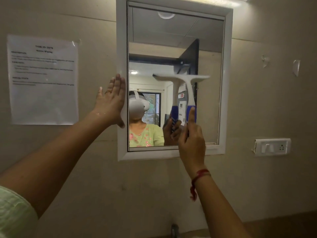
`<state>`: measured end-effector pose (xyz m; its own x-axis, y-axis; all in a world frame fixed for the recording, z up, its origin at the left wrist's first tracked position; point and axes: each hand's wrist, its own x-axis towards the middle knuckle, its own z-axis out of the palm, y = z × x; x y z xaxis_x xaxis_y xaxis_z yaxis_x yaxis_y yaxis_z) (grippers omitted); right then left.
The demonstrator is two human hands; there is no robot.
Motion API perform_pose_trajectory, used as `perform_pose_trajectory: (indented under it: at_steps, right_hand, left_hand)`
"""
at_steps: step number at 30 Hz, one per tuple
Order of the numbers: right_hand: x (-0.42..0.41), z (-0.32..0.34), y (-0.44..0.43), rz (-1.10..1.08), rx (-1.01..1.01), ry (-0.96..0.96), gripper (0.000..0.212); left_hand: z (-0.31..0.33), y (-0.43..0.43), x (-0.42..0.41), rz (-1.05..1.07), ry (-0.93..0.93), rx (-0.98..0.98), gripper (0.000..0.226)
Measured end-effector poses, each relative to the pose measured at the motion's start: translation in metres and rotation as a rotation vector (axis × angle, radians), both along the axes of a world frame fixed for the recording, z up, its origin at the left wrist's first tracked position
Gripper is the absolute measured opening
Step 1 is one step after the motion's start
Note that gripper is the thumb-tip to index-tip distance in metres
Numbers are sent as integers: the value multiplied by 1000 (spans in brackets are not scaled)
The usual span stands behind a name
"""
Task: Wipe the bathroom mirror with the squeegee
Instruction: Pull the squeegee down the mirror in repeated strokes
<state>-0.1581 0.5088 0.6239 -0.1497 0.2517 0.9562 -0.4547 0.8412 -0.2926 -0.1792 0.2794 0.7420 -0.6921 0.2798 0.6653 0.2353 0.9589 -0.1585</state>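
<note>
Dim, warm light surrounds me, the white-framed wall mirror (223,83) reflects a brighter room, and edges bow softly blurred.

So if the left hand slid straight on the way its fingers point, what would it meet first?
The left hand lies flat on the mirror frame, fingers pointing up; it would likely just run along the frame's left side, nothing blocking.
</note>
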Motion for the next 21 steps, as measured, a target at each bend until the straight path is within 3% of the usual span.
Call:
perform_pose_trajectory:
  at_steps: [4, 11, 18, 21]
  right_hand:
    - [9, -38, -2, 22, 21, -14, 56]
    - [4, 37, 7, -26, -28, 53, 58]
    - [13, -53, 3, 37, -3, -58, 61]
    - [17, -53, 2, 38, -12, -56, 61]
  left_hand:
    - [0, -1, 1, -13, 5, 4, 152]
    - [0, -2, -1, -4, 7, -5, 157]
    - [-10, -2, 0, -8, 3, -12, 157]
    - [-9, -1, 2, 7, 1, -18, 158]
